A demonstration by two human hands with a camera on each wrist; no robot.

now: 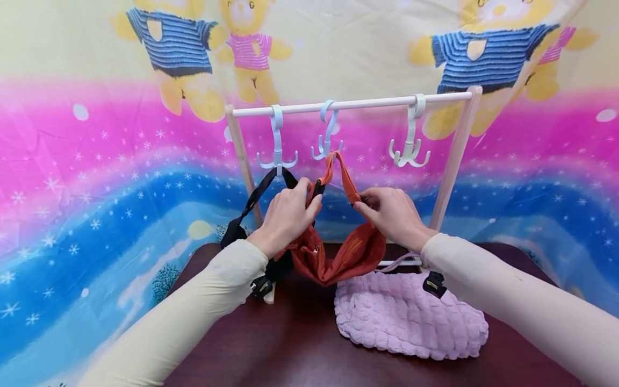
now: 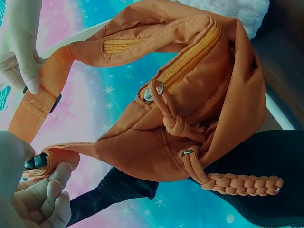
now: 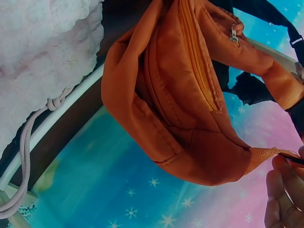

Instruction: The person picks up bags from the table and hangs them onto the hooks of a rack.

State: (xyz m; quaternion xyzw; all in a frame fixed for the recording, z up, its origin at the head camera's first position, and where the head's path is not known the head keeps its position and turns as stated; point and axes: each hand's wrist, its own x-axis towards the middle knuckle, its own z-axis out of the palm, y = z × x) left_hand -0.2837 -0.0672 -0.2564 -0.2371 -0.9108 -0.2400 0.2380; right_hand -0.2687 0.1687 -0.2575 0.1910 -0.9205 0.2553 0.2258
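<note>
The orange waist bag (image 1: 360, 252) is held up in front of the rack, below the middle hanger (image 1: 329, 134), with its body sagging in a curve. Its strap (image 1: 346, 174) is pinched on one side by the left hand (image 1: 290, 212), near a black buckle (image 2: 36, 162), and on the other by the right hand (image 1: 394, 212); fingers and thumb are closed on both. The strap's loop is raised to the hanger's prongs (whether it is caught there cannot be told). The step in hand is judged to be the hanging of the bag; next, the loop would need to be seated on a prong before the grip is loosened. On the left hanger (image 1: 277, 134), a black strap (image 1: 256, 196) is hung; the right hanger (image 1: 410, 145) is left bare. A pink quilted bag (image 1: 411, 317) is laid on the dark table (image 1: 290, 344), backed by a bear-printed cloth (image 1: 72, 161).
</note>
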